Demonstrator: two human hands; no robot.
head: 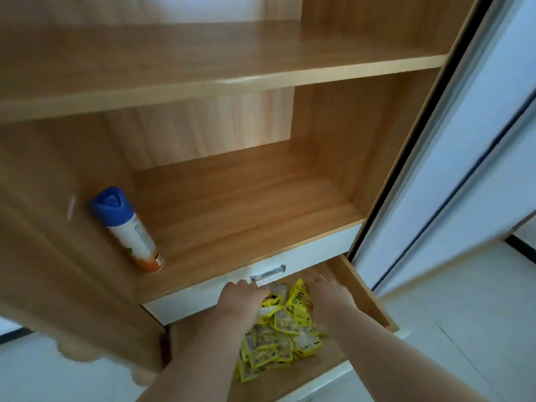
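The yellow packets lie in a loose heap on the floor of the open drawer, the lowest one in the wardrobe, running from under the white drawer front above toward the near edge. My left hand and right hand sit knuckles-up at the far end of the heap, one on each side and apart from each other. The fingertips are buried among the packets, so I cannot tell whether either hand has closed on any.

The main risk, as I judge it, is the heap itself. The packets are small, slick-looking and unbound, so a two-handed scoop could shed some over the drawer's low side wall onto the pale floor, or push them back out of sight under the upper drawer. The left knuckles are also just beside the metal handle. A quick lift could knock them on it or on the drawer front's lower edge.

The open drawer holds only the packets that I can see. The drawer above is shut, its contents hidden. On the shelf over it stands a spray can with a blue cap, at the left wall, well clear of both hands. The upper shelf shows nothing. A white sliding door stands at the right.
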